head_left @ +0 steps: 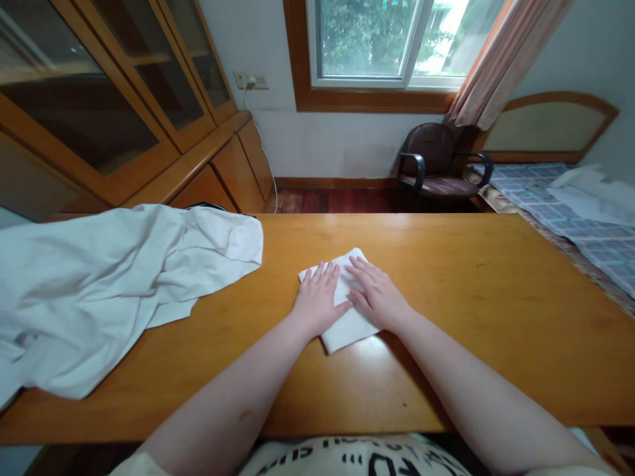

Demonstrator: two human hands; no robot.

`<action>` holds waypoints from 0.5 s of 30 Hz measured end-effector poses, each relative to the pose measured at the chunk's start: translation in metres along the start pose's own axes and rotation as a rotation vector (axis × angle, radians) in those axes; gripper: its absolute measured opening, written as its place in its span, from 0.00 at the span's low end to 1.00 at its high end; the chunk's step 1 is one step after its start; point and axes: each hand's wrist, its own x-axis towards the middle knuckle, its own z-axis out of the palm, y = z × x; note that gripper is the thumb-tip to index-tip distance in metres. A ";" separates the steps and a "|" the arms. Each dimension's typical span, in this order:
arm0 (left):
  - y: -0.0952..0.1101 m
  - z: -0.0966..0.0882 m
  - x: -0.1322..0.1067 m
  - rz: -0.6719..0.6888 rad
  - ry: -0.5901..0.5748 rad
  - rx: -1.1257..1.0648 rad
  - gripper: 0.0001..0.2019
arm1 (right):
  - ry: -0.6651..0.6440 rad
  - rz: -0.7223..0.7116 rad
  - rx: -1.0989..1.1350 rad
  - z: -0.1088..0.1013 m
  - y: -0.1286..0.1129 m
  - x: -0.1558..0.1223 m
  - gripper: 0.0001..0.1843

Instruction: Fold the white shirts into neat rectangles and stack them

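Note:
A folded white cloth (pixel 342 337) lies flat on the wooden table (pixel 471 284), turned at a slight angle. My left hand (pixel 318 297) rests on its left part with the fingers stretched out. On the cloth's right part lies my right hand (pixel 376 294), fingers also extended and palm down. The two thumbs come close together near the middle of the cloth. Parts of the cloth are hidden under both hands.
A large crumpled white cloth (pixel 124 264) covers the table's left side. Beyond the table stand a glass-fronted cabinet (pixel 193 139), an office chair (pixel 436 162) under the window, and a bed (pixel 560 198) at the right.

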 end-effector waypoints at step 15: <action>0.004 0.003 -0.001 -0.043 -0.007 0.060 0.46 | -0.124 0.089 -0.055 0.004 -0.004 0.023 0.28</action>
